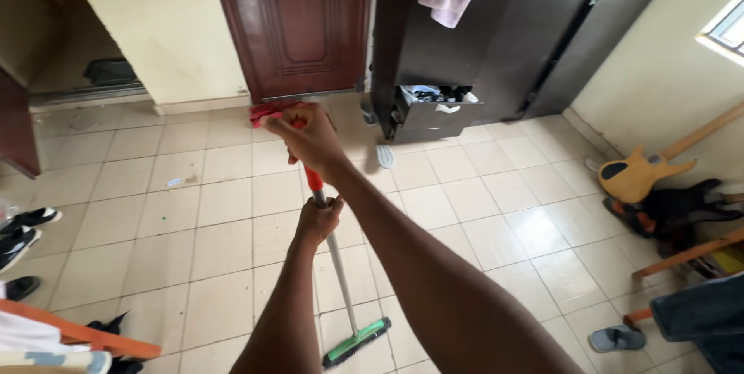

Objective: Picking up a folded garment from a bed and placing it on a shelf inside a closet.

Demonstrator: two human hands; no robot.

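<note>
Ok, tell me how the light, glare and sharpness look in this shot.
Head view: daylight enters from the window at upper right, leaving soft glare on the floor tiles; the right hand and left hand on the broom are sharp; the wide lens bends the door and wardrobe outward.

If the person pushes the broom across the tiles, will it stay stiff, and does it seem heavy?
The broom probably stays stiff: its thin handle looks straight under both hands, right at the red top, left lower. It seems light, given the slim pole and small green head. On the glossy tiles it likely slides easily.
</note>
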